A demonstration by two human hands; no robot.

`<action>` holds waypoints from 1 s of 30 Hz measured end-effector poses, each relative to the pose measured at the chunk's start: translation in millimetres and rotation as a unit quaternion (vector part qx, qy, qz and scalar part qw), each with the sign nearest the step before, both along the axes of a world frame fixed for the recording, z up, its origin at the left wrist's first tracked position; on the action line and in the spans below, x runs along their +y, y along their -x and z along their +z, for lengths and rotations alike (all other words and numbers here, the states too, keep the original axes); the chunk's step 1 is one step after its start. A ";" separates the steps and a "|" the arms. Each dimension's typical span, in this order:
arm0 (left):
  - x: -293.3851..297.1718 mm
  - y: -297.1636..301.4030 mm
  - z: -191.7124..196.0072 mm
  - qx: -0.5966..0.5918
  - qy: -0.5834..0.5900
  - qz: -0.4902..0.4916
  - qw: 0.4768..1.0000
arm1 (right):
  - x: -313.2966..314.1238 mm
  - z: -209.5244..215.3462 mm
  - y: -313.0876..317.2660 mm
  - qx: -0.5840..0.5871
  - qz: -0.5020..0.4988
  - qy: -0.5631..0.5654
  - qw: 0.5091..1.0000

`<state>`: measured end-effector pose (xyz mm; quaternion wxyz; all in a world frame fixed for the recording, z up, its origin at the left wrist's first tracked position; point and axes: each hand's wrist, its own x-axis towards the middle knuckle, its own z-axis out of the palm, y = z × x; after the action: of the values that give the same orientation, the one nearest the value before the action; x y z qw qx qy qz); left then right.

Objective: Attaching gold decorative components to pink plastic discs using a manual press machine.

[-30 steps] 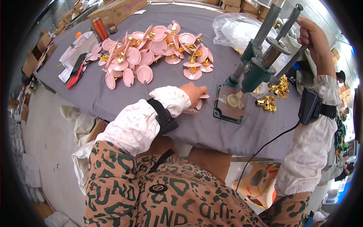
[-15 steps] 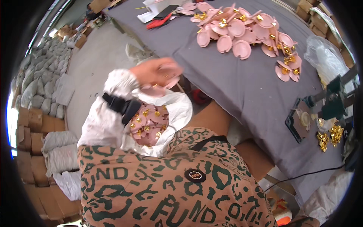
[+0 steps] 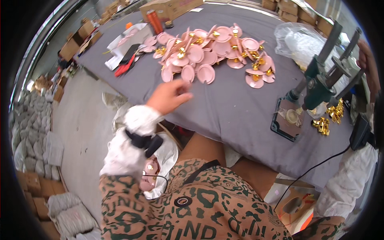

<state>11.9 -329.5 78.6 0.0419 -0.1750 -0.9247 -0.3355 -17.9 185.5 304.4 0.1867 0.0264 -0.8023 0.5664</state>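
My left hand (image 3: 167,97), in a white sleeve cover with a black strap, hovers over the table's near edge with thumb and fingers apart and nothing seen in it. Just beyond it lies a heap of pink round discs (image 3: 196,54) with gold metal fittings. Below my left arm, a white sack (image 3: 170,150) holds more of these pink pieces (image 3: 149,176). At the far right rim my right hand (image 3: 367,62) is beside the lever rods of a dark green hand press (image 3: 318,90); its grip is mostly hidden.
Small gold fittings (image 3: 321,126) lie beside the press. A clear plastic bag (image 3: 296,42) is behind it. A red-black tool (image 3: 126,66), an orange can (image 3: 155,22) and a cardboard box (image 3: 172,9) are toward the back. A black cable (image 3: 310,174) hangs at the right.
My left hand has moved from above the sack to the table, and the pink discs it held are gone from it. The view has swung right, bringing my right hand and arm into sight.
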 end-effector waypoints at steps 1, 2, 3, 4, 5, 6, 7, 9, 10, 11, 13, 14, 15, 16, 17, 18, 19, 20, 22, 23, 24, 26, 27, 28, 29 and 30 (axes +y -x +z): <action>18.9 26.1 -8.6 0.088 0.008 -0.007 0.996 | -8.8 4.1 -1.9 0.003 -0.017 -0.013 1.000; 41.0 56.1 -25.5 0.188 0.034 0.004 0.982 | 16.0 3.1 4.6 0.011 -0.010 -0.039 0.999; 57.8 79.4 -39.0 0.239 0.132 0.043 0.961 | 40.7 -1.5 10.8 0.017 0.000 -0.067 0.998; 77.1 86.7 -39.9 0.181 0.205 0.086 0.958 | 22.9 -4.4 6.7 0.021 -0.029 -0.055 0.998; 95.9 93.4 -40.3 0.125 0.273 0.126 0.945 | 19.5 -5.2 1.2 0.015 -0.032 -0.047 0.998; 95.9 102.4 -47.8 0.100 0.274 0.110 0.950 | 22.9 -8.0 3.8 0.017 -0.028 -0.047 0.998; 89.2 112.6 -60.4 0.074 0.275 0.095 0.954 | 26.5 -9.3 6.6 0.018 -0.023 -0.048 0.998; 81.8 120.3 -72.3 0.156 0.205 0.090 0.962 | 24.1 -8.6 4.3 0.021 -0.040 -0.051 0.998; 80.6 119.7 -73.9 0.159 0.145 0.077 0.974 | 20.5 -7.5 3.7 0.024 -0.048 -0.052 0.997; 87.9 113.8 -65.7 0.160 0.082 0.061 0.982 | 13.5 -7.7 1.3 0.020 -0.059 -0.056 0.996; 126.8 96.8 -49.1 -0.012 -0.133 0.016 0.991 | 2.2 -8.4 -9.7 0.050 -0.054 -0.068 0.995; 146.6 85.4 -46.1 -0.182 -0.326 -0.006 0.928 | 6.8 -10.4 -7.2 0.059 -0.029 -0.075 0.995; 170.6 77.7 -50.8 -0.195 -0.331 -0.019 0.923 | 1.4 -8.2 -10.1 0.039 -0.022 -0.061 0.997; 196.3 69.3 -56.2 -0.242 -0.375 -0.071 0.892 | 18.4 -8.4 -4.6 0.026 -0.002 -0.050 0.998; 216.3 60.9 -55.7 -0.279 -0.412 -0.114 0.860 | 33.5 -5.8 2.3 0.019 0.026 -0.033 0.999; 233.9 57.3 -63.4 -0.246 -0.407 -0.136 0.869 | 20.3 -3.8 -0.6 0.016 0.021 -0.038 0.999; 251.5 54.7 -73.0 -0.210 -0.402 -0.157 0.877 | 5.1 -4.3 -2.9 0.040 -0.023 -0.028 0.999; 267.9 52.1 -80.2 -0.230 -0.405 -0.152 0.871 | -15.1 -7.0 -6.5 0.064 -0.069 -0.016 0.995; 284.2 50.1 -89.4 -0.152 -0.332 -0.159 0.917 | -31.1 -11.5 -10.2 0.112 -0.087 -0.031 0.989; 293.7 48.0 -91.2 -0.071 -0.254 -0.166 0.950 | -29.6 -9.2 -10.3 0.112 -0.091 -0.035 0.989; 301.2 45.3 -92.1 -0.062 -0.249 -0.162 0.953 | -27.8 -5.5 -8.5 0.081 -0.107 -0.024 0.991; 308.0 41.0 -91.2 -0.051 -0.214 -0.159 0.962 | -32.4 0.6 -4.1 0.028 -0.129 0.006 0.991; 312.2 36.8 -90.4 -0.042 -0.179 -0.158 0.970 | -20.8 -0.3 0.1 0.028 -0.133 0.004 0.991; 317.9 34.6 -89.1 -0.017 -0.163 -0.158 0.974 | -1.2 -2.0 10.0 0.016 -0.095 0.007 0.995; 316.7 32.6 -86.6 -0.017 -0.159 -0.149 0.976 | 7.1 -3.8 25.6 0.003 -0.043 0.017 0.999; 322.6 29.1 -86.0 0.000 -0.140 -0.137 0.981 | 6.3 -3.7 33.6 -0.007 -0.056 0.011 0.998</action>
<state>-17.3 -6.9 -7.4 0.0199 -0.2924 -0.8359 -0.4641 -51.5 191.8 300.7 0.2133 -0.0247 -0.7976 0.5637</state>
